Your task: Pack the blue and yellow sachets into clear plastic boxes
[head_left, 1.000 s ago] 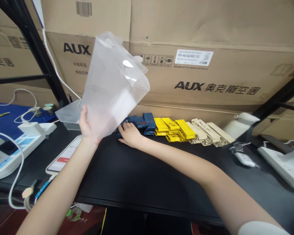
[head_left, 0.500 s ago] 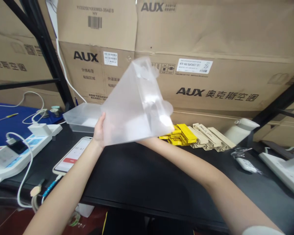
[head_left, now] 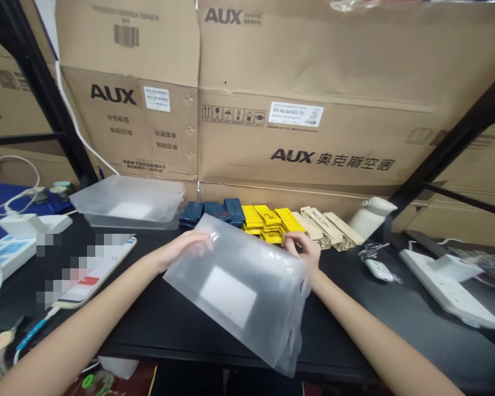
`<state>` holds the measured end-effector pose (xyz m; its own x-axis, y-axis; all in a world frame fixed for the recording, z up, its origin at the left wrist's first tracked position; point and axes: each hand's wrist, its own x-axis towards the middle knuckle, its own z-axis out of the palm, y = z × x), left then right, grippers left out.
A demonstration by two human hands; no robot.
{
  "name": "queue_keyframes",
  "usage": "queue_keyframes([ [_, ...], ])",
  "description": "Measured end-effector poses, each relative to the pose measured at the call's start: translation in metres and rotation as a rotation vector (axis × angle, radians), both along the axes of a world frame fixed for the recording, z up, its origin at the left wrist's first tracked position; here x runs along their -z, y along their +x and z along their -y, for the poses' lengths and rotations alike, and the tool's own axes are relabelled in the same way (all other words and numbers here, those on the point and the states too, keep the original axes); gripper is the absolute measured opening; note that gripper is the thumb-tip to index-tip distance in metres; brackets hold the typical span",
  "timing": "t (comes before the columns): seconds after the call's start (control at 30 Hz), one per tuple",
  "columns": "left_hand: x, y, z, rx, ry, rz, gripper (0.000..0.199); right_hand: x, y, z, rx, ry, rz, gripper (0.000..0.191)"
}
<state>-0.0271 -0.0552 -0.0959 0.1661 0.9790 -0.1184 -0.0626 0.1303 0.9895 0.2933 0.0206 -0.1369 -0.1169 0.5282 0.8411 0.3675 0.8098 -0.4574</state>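
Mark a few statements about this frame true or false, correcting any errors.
1. The left hand holds a translucent plastic piece. True.
2. The yellow packets sit between the blue packets and the cream packets. True.
3. The white bottle is left of the blue packets. False: the white bottle is right of the cream packets.
4. The phone lies beside the right forearm. False: the phone lies beside the left forearm.

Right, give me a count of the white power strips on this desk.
2 visible: one at the far left, partly cut off by the picture's edge; one at the right, beyond the earbud case. Others may be hidden.
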Motion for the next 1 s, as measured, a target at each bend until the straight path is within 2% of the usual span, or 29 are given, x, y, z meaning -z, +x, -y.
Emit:
queue_keyframes([
  [0.1,0.009,0.006,-0.004,-0.008,-0.032,-0.076,0.034,0.002,0.002,-0.001,0.001,-0.09,-0.098,0.011],
  [0.17,0.012,0.006,-0.008,-0.012,-0.03,-0.056,0.033,0.003,0.0,0.002,-0.023,-0.18,-0.13,0.01],
  [0.2,0.013,0.005,-0.01,-0.023,-0.03,-0.036,0.039,0.002,-0.001,0.004,-0.035,-0.219,-0.144,0.01],
  [0.3,0.013,0.002,-0.012,-0.058,-0.043,-0.008,0.06,-0.004,-0.003,0.005,-0.109,-0.355,-0.292,0.011],
  [0.4,0.009,0.003,-0.007,-0.056,-0.056,-0.045,0.058,-0.013,-0.001,0.001,-0.18,-0.466,-0.468,0.015],
  [0.57,0.008,0.007,-0.001,-0.081,-0.01,-0.172,0.049,-0.018,0.006,-0.005,-0.153,-0.418,-0.483,0.019],
  [0.67,0.011,0.005,-0.005,-0.165,0.044,-0.248,0.044,-0.013,0.008,-0.005,-0.104,-0.347,-0.441,0.02],
  [0.73,0.006,0.005,-0.002,-0.228,0.103,-0.292,0.041,-0.009,0.006,-0.004,-0.071,-0.307,-0.405,0.021],
  [0.83,-0.018,0.019,0.025,-0.298,0.243,-0.353,0.037,-0.009,0.002,-0.003,-0.041,-0.255,-0.361,0.022],
  [0.87,-0.028,0.028,0.042,-0.305,0.322,-0.378,0.037,-0.013,0.001,-0.001,-0.037,-0.237,-0.352,0.023],
  [0.9,-0.038,0.039,0.061,-0.283,0.484,-0.451,0.035,-0.018,0.0,0.002,-0.035,-0.217,-0.345,0.024],
  [0.97,-0.051,0.063,0.106,-0.059,0.688,-0.567,0.033,-0.034,0.002,0.017,-0.046,-0.176,-0.343,0.025],
  [1.0,-0.052,0.074,0.129,0.113,0.756,-0.589,0.033,-0.044,0.006,0.029,-0.064,-0.163,-0.344,0.027],
])
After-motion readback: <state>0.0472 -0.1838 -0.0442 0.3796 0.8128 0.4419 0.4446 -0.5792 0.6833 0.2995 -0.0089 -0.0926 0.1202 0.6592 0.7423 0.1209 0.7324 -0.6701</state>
